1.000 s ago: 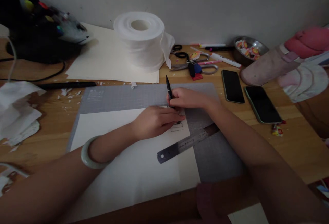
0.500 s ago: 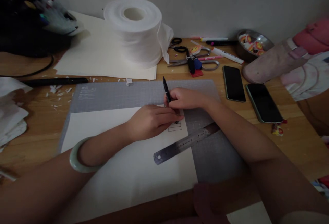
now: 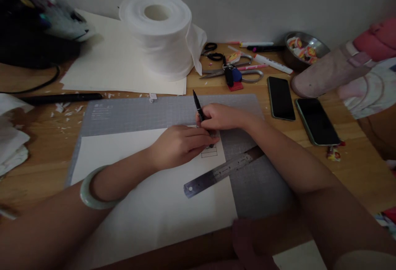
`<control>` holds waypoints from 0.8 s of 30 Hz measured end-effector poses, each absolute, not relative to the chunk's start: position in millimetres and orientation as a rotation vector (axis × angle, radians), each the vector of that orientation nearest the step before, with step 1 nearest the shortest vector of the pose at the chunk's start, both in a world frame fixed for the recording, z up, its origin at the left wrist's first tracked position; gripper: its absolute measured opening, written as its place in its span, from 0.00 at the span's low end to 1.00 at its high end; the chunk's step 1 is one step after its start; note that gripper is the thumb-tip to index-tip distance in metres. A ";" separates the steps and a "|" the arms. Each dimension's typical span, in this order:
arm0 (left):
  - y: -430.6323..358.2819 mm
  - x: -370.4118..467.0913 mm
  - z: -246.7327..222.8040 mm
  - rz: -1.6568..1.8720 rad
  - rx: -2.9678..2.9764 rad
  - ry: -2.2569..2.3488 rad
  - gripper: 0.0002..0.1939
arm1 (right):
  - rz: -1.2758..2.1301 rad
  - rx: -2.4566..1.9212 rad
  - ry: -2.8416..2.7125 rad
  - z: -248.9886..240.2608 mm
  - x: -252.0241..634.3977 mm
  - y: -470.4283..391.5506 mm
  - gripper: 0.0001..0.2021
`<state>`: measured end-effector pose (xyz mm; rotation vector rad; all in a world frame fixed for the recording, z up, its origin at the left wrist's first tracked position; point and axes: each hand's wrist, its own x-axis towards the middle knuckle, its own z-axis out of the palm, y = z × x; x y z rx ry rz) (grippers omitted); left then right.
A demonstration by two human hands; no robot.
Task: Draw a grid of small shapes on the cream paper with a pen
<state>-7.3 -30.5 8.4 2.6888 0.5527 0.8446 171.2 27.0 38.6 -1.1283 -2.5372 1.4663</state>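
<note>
My right hand (image 3: 218, 116) is closed around a black pen (image 3: 197, 102), whose tapered upper end points away from me; its lower end is hidden by the hands. Beside it, my left hand (image 3: 177, 148) lies on a white sheet of paper (image 3: 173, 208), fingers stretched out and close together. Something small and dark shows at the left fingertips, too covered to name. Just below them, a small ruled box (image 3: 209, 153) is drawn in black near the paper's right edge. A steel ruler (image 3: 216, 174) lies slantwise across the paper's right edge and the grey cutting mat (image 3: 133, 113).
Behind the mat stand a large white paper roll (image 3: 163, 51) on blank sheets (image 3: 102, 63), scissors (image 3: 244, 74), markers (image 3: 274, 63) and a metal bowl (image 3: 321, 49). Two phones (image 3: 281, 98) and a pink-topped bottle (image 3: 328, 74) lie at right. Paper scraps (image 3: 63, 107) litter the left.
The whole view has shifted slightly. My right hand still grips the pen and my left hand stays on the paper; neither has clearly moved across the sheet.
</note>
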 end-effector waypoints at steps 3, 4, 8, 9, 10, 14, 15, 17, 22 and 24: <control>-30.4 -6.9 9.3 0.866 2.690 0.544 0.12 | 1.477 -1.113 -2.538 39.1 171.3 27.1 0.06; -30.4 -6.8 9.6 0.871 2.691 0.541 0.12 | 1.473 -1.117 -2.546 39.2 171.5 27.2 0.06; -30.4 -6.5 9.8 0.876 2.695 0.528 0.12 | 1.492 -1.087 -2.561 38.3 172.7 27.7 0.06; -30.4 -6.6 9.6 0.872 2.698 0.529 0.12 | 1.505 -1.074 -2.560 38.1 172.9 27.8 0.06; -30.3 -6.7 9.4 0.867 2.700 0.533 0.12 | 1.512 -1.069 -2.558 37.8 173.0 27.8 0.06; -30.2 -7.4 8.6 0.840 2.697 0.556 0.13 | 1.534 -1.119 -2.528 37.3 173.7 28.2 0.05; -30.2 -7.6 8.4 0.842 2.698 0.553 0.13 | 1.554 -1.134 -2.506 37.0 174.1 28.6 0.05; -30.4 -7.9 7.8 0.854 2.713 0.532 0.13 | 1.608 -1.152 -2.447 35.8 175.4 29.9 0.05; -30.9 -8.7 7.0 0.901 2.759 0.509 0.12 | 1.776 -1.098 -2.236 31.8 178.9 34.6 0.04; -30.7 -9.0 7.5 0.916 2.753 0.526 0.12 | 1.833 -1.049 -2.139 30.4 179.5 36.4 0.04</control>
